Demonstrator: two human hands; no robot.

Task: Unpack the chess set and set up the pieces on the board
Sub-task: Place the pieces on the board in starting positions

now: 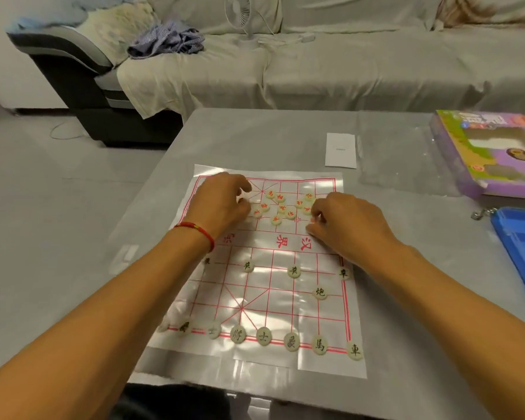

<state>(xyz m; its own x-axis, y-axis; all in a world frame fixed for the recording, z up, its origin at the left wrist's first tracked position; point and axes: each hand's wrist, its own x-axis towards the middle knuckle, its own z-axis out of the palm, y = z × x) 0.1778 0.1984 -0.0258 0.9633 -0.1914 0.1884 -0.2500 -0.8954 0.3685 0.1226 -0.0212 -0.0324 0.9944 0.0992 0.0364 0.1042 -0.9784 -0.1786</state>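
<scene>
A glossy paper chess board (264,298) with red grid lines lies on the grey table. Black-lettered round pieces (291,341) stand in a row along the near edge, with a few more (319,292) on the rows above. Several red-lettered pieces (282,206) lie in a loose heap on the far half. My left hand (222,201) hovers over the heap's left side, fingers curled round a pale piece. My right hand (343,222) rests at the heap's right side, its fingertips pinching a piece against the board.
A purple game box (491,153) and a clear plastic sheet (406,165) lie at the table's right. A blue tray (522,247) sits at the right edge, a white card (341,150) beyond the board. A covered sofa (315,65) stands behind the table.
</scene>
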